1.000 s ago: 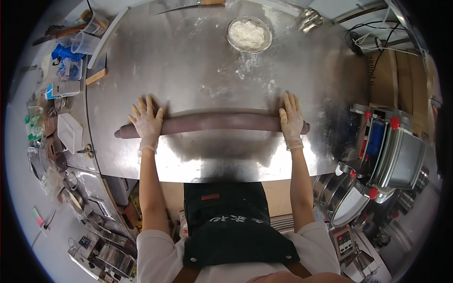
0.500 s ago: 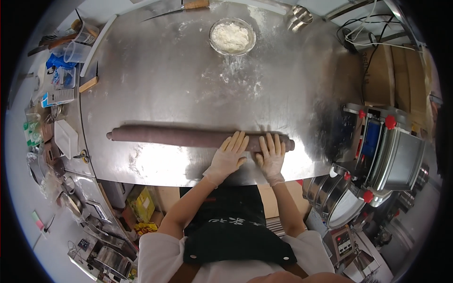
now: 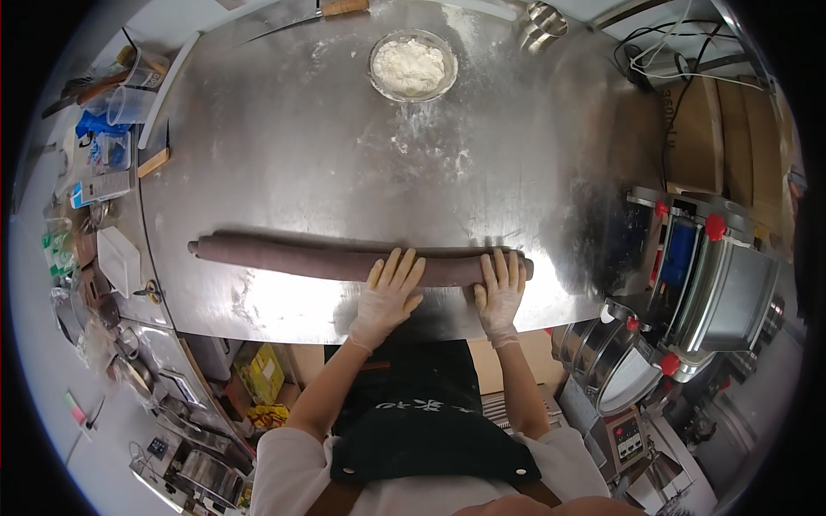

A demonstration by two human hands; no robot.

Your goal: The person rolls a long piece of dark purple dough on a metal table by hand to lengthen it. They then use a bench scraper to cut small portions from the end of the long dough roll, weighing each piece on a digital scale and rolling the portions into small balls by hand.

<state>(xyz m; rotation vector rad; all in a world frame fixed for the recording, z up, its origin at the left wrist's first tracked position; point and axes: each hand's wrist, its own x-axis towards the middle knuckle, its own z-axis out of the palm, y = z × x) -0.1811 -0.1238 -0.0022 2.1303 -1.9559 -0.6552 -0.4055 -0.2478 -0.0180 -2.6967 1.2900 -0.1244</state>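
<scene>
A long dark brown-purple dough log [image 3: 318,261] lies across the near part of the steel worktable [image 3: 284,155]. My left hand [image 3: 389,288], in a thin see-through glove, rests with outstretched fingers on the log right of its middle. Close to the log's right end, my right hand [image 3: 501,291] lies on top in the same kind of glove, its fingers extended. Neither hand is wrapped round the log; both press on it from the near side.
At the far side stands a bowl of white flour [image 3: 411,67], with flour dusted before it. A long knife [image 3: 318,19] and metal rings [image 3: 544,26] lie near the back edge. A scraper [image 3: 155,162] sits at left, scissors [image 3: 151,291] below it. A roller machine [image 3: 714,284] stands right.
My left hand has slid left along the log, widening the gap between my hands. My right hand stays near the right end. The view has shifted slightly.
</scene>
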